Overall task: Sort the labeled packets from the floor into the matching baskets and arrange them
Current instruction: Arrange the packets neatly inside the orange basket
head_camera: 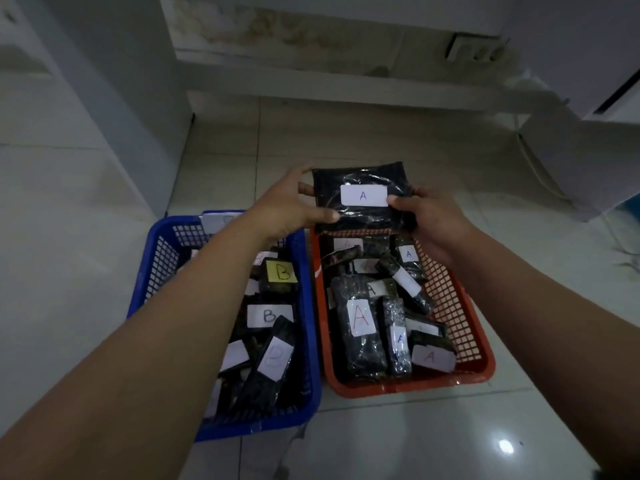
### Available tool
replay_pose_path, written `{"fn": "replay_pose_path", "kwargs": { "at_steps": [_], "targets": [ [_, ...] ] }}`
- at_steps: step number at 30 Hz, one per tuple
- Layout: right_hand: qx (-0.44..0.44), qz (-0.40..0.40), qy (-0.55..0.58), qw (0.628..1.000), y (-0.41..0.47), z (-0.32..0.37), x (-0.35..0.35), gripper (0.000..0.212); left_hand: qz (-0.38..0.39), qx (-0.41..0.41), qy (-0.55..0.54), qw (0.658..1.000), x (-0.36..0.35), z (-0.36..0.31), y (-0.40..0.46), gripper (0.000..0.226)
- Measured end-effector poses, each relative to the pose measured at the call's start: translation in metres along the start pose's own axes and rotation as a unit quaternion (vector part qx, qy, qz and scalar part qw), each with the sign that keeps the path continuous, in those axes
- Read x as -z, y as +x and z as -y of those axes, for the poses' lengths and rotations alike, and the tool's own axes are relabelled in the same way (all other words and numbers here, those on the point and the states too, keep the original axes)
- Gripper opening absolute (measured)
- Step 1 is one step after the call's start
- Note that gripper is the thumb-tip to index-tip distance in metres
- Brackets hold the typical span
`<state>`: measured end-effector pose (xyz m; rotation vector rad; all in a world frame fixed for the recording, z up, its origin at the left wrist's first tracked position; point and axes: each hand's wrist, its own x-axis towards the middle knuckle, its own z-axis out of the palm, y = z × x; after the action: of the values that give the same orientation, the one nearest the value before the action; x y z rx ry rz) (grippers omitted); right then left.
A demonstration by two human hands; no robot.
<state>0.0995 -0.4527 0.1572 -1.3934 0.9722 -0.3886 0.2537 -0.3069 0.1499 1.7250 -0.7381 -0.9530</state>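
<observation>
Black plastic packet [362, 199], white label marked "A", sits at frame centre, held above the far end of the red basket [464, 362]. Your left hand [284, 209] pinches its left edge, thumb on the front face near the lower left corner, fingers curled behind. Your right hand [433, 220] grips the right edge, thumb tip touching the label's lower right corner, fingers wrapped behind. The packet faces you, nearly upright, tilted slightly.

Red basket, centre right of frame, on the tiled floor [415, 438]: holds several black packets, visible labels all "A", lying at mixed angles, some overlapping. Blue basket [311, 341], lower centre left, touches the red one along their long sides: holds black packets labelled "B", one label yellow [282, 271], the rest white. Your left forearm crosses over the blue basket and hides part of its contents.
</observation>
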Motion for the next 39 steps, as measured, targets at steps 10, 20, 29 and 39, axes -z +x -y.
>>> {"fn": "replay_pose_path", "kwargs": {
  "at_steps": [10, 20, 29, 39],
  "targets": [
    [0.009, 0.065, -0.043, 0.997, 0.026, -0.036, 0.008, 0.017, -0.083, -0.01, 0.111, 0.99, -0.032, 0.025, 0.003, 0.097],
    [0.051, 0.001, -0.101, 0.994, 0.044, -0.078, 0.084, 0.08, -0.05, -0.058, 0.048, 0.996, -0.122, 0.031, 0.027, 0.085],
    [0.072, -0.037, -0.456, 0.886, 0.053, -0.114, 0.081, 0.085, -0.041, -0.034, 0.177, 0.983, -0.143, 0.064, 0.041, 0.082],
    [0.145, -0.08, -0.596, 0.786, 0.058, -0.138, 0.088, 0.047, -0.069, -0.07, 0.312, 0.945, -0.115, 0.062, 0.056, 0.045]
  ]
}}
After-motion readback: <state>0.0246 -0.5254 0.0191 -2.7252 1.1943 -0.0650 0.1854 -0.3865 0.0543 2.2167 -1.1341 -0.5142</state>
